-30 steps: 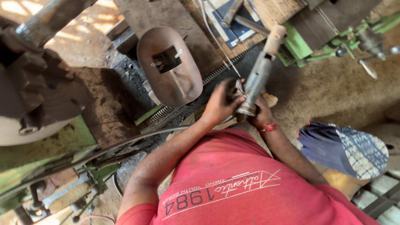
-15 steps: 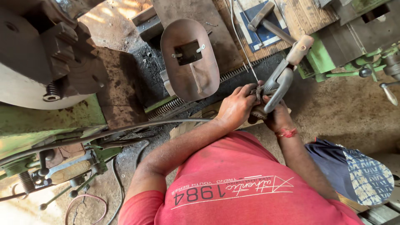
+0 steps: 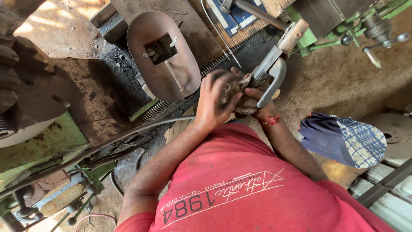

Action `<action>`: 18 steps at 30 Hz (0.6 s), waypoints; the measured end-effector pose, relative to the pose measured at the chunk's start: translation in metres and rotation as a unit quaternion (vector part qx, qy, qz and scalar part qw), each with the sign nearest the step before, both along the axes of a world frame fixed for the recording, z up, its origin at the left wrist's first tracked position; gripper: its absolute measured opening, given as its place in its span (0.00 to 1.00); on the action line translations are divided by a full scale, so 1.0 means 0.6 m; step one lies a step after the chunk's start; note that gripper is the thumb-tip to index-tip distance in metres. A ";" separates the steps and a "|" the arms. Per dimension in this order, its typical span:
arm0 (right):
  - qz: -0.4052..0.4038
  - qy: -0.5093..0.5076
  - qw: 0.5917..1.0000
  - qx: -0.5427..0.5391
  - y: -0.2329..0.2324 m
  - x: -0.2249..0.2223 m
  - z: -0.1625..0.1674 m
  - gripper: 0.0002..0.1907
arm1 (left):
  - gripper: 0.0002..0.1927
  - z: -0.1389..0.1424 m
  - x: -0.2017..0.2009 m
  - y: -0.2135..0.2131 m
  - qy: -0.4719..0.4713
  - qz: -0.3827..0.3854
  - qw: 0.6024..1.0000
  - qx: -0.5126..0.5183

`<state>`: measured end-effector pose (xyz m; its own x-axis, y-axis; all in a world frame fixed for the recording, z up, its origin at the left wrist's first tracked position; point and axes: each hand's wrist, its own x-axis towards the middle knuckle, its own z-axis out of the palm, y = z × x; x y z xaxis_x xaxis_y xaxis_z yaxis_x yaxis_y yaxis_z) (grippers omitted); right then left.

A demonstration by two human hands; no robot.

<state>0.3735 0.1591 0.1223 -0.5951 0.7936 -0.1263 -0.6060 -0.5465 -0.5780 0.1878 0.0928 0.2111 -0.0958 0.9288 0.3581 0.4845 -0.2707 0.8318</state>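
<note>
From the head view, the left hand [image 3: 214, 101] and the right hand [image 3: 257, 101] meet just in front of the red shirt [image 3: 257, 189], both closed around the lower end of a grey welding holder [image 3: 272, 71]. The left fingers [image 3: 223, 83] curl narrow over a wad of rag [image 3: 240, 101] pressed against the tool, likely so the cloth cushions the grip or wipes the metal; the right fingers are mostly hidden under the holder's lever, wrapped on it as far as shows, though exactly how they close I cannot tell. The holder slants up and away from the fingers, its pale handle [image 3: 294, 34] pointing toward the green machine [image 3: 343, 30], which keeps the long end clear of the body. Just left of the left fingers lies a brown welding mask [image 3: 165, 56], hollow side up with its handle showing, close enough to reach. A dark cable [image 3: 128, 137] runs below the left forearm across the dirt floor [image 3: 343, 86]. Right of the right wrist sits a blue cloth [image 3: 343, 139]. Open room lies mainly to the right of the fingers over bare floor; the mask, the cable and machine parts crowd the left and far sides.
</note>
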 end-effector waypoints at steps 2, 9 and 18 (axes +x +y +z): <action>-0.005 0.025 1.000 -0.015 -0.001 -0.006 0.005 0.26 | 0.13 -0.016 -0.001 0.003 0.063 -0.033 0.997 -0.029; 0.015 -0.009 0.999 0.038 -0.004 0.004 -0.023 0.24 | 0.18 -0.074 0.016 0.028 0.052 -0.033 0.973 -0.223; -0.058 -0.056 0.997 -0.005 -0.021 0.006 -0.046 0.23 | 0.37 -0.094 0.039 0.013 0.057 -0.108 0.988 -0.095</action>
<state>0.3771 0.1463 0.0945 -0.4809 0.8550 -0.1944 -0.5980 -0.4819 -0.6405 0.2112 0.1006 0.1545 0.1436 0.9744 0.1731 0.5255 -0.2233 0.8210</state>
